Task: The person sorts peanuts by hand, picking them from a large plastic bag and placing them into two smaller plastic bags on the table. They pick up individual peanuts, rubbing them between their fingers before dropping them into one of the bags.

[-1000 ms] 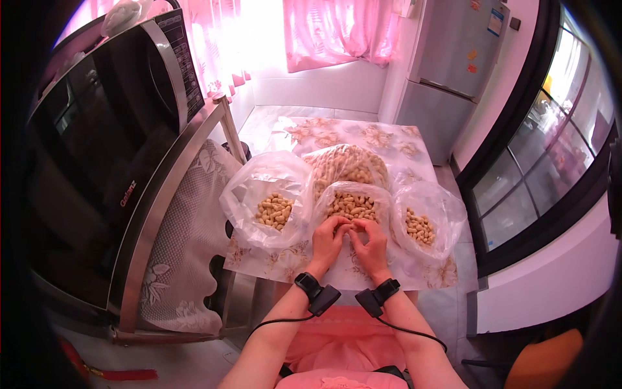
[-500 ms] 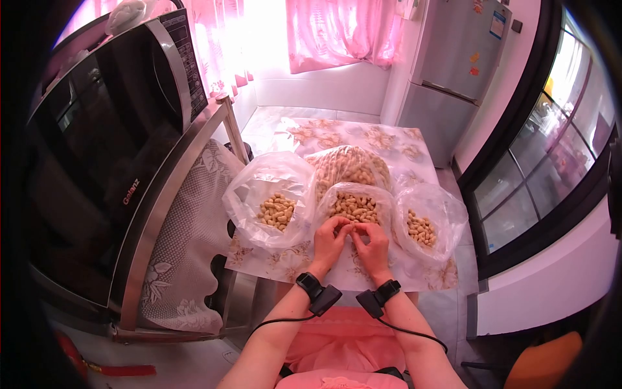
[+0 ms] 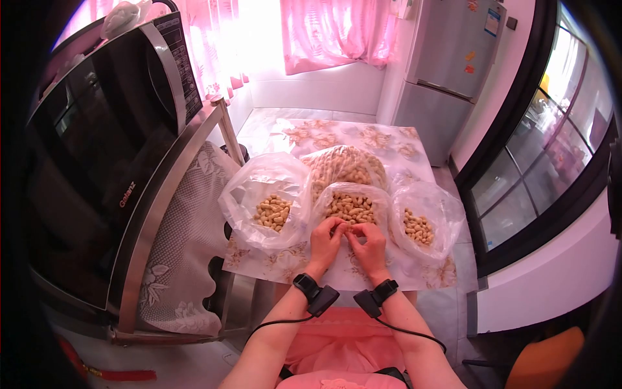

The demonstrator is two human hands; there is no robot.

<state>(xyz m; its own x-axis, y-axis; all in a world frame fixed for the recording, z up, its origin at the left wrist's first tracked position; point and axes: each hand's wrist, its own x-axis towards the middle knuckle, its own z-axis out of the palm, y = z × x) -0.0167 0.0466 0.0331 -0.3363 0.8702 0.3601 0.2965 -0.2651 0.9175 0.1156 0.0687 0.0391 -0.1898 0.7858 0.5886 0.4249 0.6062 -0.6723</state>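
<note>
My left hand [image 3: 325, 242] and my right hand [image 3: 368, 247] meet at the front of the middle plastic bag [image 3: 320, 206], fingertips pinched together. Between them is a small tan peanut [image 3: 348, 227], mostly covered by the fingers. Unshelled peanuts [image 3: 353, 206] fill the middle bag just beyond my fingers. To the left, an open clear bag [image 3: 241, 198] holds a smaller pile of peanuts [image 3: 272, 212]. Another open bag [image 3: 448, 206] with a small pile of peanuts [image 3: 418, 227] sits on the right. Behind the middle one bulges a large, full bag of peanuts [image 3: 350, 166].
All the bags rest on a table with a flowered cloth [image 3: 282, 264]. At the left, a microwave [image 3: 97, 142] stands on a metal-framed rack [image 3: 162, 194] draped with lace. A grey fridge [image 3: 447, 71] stands at the back right, and a dark-framed glass door [image 3: 512, 185] lines the right side.
My hands stay together at the middle bag, with the fingers slightly shifted and a bit of the peanut now showing. The whole view has moved slightly; the bags stay in place.
</note>
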